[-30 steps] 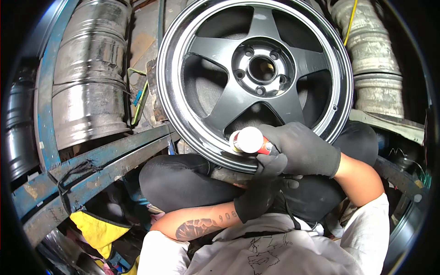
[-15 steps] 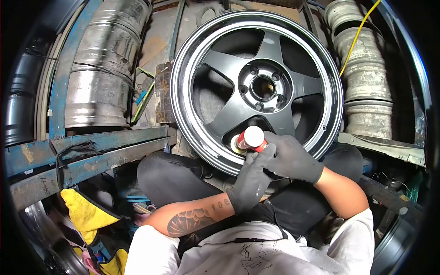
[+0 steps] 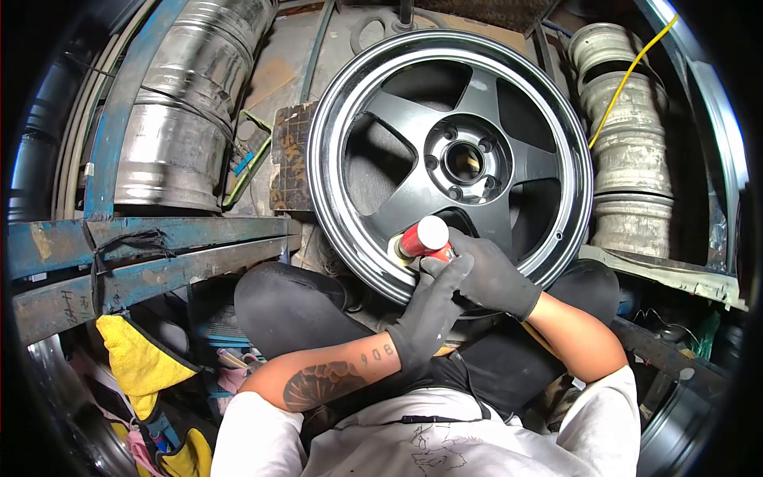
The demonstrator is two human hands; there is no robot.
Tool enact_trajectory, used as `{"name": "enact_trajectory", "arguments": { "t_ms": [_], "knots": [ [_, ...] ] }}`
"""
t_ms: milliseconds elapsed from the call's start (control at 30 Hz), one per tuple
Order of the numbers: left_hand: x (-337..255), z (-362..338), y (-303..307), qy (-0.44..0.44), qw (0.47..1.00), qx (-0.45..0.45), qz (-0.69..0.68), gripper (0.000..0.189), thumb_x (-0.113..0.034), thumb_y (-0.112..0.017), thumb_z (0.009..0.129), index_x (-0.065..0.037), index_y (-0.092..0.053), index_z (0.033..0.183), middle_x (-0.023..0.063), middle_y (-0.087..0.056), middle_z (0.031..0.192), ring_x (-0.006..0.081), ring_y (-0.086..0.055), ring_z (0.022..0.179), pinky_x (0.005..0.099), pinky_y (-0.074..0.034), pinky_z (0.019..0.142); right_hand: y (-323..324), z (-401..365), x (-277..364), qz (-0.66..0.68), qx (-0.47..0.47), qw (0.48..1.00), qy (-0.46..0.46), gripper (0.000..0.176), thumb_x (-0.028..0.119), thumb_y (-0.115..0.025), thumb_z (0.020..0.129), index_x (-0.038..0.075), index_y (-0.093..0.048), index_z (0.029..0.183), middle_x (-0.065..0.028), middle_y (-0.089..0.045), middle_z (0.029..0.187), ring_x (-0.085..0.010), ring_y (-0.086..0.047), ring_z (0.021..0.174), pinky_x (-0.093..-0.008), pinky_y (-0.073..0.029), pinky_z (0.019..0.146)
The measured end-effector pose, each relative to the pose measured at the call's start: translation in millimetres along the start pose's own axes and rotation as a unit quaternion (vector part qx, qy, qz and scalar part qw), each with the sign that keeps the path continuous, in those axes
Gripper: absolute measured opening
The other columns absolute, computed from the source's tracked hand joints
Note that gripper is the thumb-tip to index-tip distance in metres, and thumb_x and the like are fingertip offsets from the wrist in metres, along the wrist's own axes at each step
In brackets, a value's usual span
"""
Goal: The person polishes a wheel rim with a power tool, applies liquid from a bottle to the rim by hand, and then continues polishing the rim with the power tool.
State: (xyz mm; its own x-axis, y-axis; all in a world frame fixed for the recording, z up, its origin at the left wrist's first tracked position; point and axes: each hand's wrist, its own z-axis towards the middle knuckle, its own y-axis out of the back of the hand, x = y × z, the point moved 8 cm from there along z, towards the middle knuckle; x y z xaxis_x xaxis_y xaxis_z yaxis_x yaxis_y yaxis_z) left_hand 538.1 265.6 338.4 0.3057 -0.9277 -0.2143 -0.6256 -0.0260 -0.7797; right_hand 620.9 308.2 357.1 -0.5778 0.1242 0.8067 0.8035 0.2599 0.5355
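Note:
Both gloved hands hold a small red power polisher [image 3: 420, 238] with a white round cap. Its pale yellow pad [image 3: 400, 250] rests on the near-left lip of a wheel rim [image 3: 395, 196] with dark spokes and a shiny outer lip. My left hand [image 3: 435, 306] is closed around the lower part of the tool, its thumb lying along it. My right hand [image 3: 494, 278] wraps the body from the right side, partly hiding it. The wheel leans in front of my bent legs.
Bare metal rims [image 3: 171, 151] are stacked at left, and worn, paint-flecked rims [image 3: 628, 163] at right. Blue metal beams [image 3: 183, 246] run along the left. A brown block [image 3: 292, 155] stands beside the wheel. A yellow cable [image 3: 628, 78] hangs at right; a yellow cloth [image 3: 141, 362] hangs lower left.
The polisher has slid a little to the left along the wheel's lip, with both hands keeping hold of it. The whole view has shifted slightly.

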Motion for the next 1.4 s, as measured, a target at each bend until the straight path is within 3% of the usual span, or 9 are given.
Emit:
{"name": "enact_trajectory", "arguments": {
  "t_ms": [433,533,700,833,933,1067,1167,1300,1400],
  "knots": [
    [20.6,1.0,-4.2,0.029,0.991,0.057,-0.116,0.050,-0.033,-0.064,0.108,-0.011,-0.043,0.147,0.0123,-0.058,0.140,0.0235,-0.061,0.129,0.0405,-0.050,0.111,16.5,-9.0,16.1,0.003,0.040,0.999,0.019,0.039,0.035,-0.073,0.097,0.005,-0.062,0.120,-0.0235,-0.072,0.094,-0.0468,-0.070,0.089,-0.0522,-0.054,0.078],
    [22.4,0.9,2.5,0.018,0.994,0.064,-0.090,0.042,-0.026,-0.044,0.115,-0.001,-0.044,0.149,0.0131,-0.057,0.144,0.0217,-0.054,0.136,0.0382,-0.039,0.122,17.9,-14.6,18.0,0.013,0.057,0.998,0.031,0.044,0.028,-0.077,0.095,0.005,-0.062,0.129,-0.0218,-0.073,0.102,-0.0441,-0.071,0.096,-0.0470,-0.056,0.082],
    [21.5,-11.3,4.5,0.014,0.994,0.028,0.103,0.042,-0.026,-0.037,0.117,0.001,-0.049,0.147,0.0145,-0.062,0.137,0.0221,-0.060,0.128,0.0369,-0.044,0.117,17.0,-18.3,25.0,0.053,0.087,0.994,0.043,0.052,0.030,-0.071,0.091,0.008,-0.059,0.137,-0.0229,-0.071,0.115,-0.0457,-0.068,0.102,-0.0512,-0.054,0.085],
    [26.0,-6.8,-2.0,0.034,0.994,0.057,-0.085,0.043,-0.025,-0.037,0.117,0.004,-0.050,0.146,0.0166,-0.061,0.139,0.0226,-0.060,0.128,0.0371,-0.045,0.115,12.2,-15.2,21.2,0.076,0.081,0.993,0.038,0.049,0.032,-0.072,0.091,0.008,-0.060,0.132,-0.0221,-0.071,0.112,-0.0457,-0.068,0.102,-0.0517,-0.054,0.086],
    [22.6,-4.2,14.7,-0.056,0.972,0.090,0.209,0.044,-0.024,-0.039,0.117,0.005,-0.045,0.149,0.0185,-0.061,0.139,0.0238,-0.060,0.129,0.0369,-0.047,0.115,-1.0,-8.7,9.7,0.075,0.054,0.995,0.031,0.039,0.032,-0.070,0.091,0.006,-0.061,0.118,-0.0219,-0.071,0.103,-0.0450,-0.067,0.101,-0.0528,-0.053,0.085],
    [8.0,-9.0,15.0,-0.183,0.902,0.083,0.382,0.035,-0.012,-0.050,0.108,0.004,-0.046,0.139,0.0169,-0.062,0.130,0.0247,-0.062,0.121,0.0358,-0.050,0.107,2.6,-11.0,15.8,-0.010,0.078,0.997,-0.019,0.031,0.031,-0.062,0.091,0.006,-0.061,0.109,-0.0213,-0.072,0.100,-0.0420,-0.069,0.099,-0.0540,-0.052,0.086],
    [-14.4,-24.0,-3.9,-0.256,0.836,0.002,0.485,0.025,0.003,-0.066,0.095,0.002,-0.054,0.117,0.0135,-0.064,0.113,0.0235,-0.065,0.105,0.0336,-0.054,0.090,4.6,-13.3,25.7,-0.017,0.075,0.997,0.008,0.047,0.028,-0.068,0.086,0.005,-0.062,0.127,-0.0243,-0.072,0.098,-0.0457,-0.068,0.094,-0.0541,-0.054,0.082],
    [3.1,-21.4,6.9,-0.197,0.912,-0.024,0.359,0.026,0.003,-0.067,0.096,0.001,-0.053,0.118,0.0134,-0.064,0.114,0.0228,-0.066,0.106,0.0341,-0.055,0.088,8.2,-12.4,36.8,-0.055,0.097,0.994,0.011,0.041,0.030,-0.070,0.086,0.007,-0.063,0.119,-0.0216,-0.071,0.094,-0.0433,-0.069,0.091,-0.0531,-0.054,0.079],
    [27.0,-19.9,8.1,-0.041,0.992,0.050,0.109,0.031,0.001,-0.073,0.094,0.002,-0.055,0.118,0.0139,-0.065,0.114,0.0248,-0.065,0.110,0.0361,-0.054,0.090,13.1,-16.9,38.1,-0.095,0.124,0.987,0.024,0.038,0.030,-0.072,0.087,0.008,-0.063,0.116,-0.0196,-0.071,0.091,-0.0412,-0.070,0.090,-0.0520,-0.054,0.077]
  ]
}}
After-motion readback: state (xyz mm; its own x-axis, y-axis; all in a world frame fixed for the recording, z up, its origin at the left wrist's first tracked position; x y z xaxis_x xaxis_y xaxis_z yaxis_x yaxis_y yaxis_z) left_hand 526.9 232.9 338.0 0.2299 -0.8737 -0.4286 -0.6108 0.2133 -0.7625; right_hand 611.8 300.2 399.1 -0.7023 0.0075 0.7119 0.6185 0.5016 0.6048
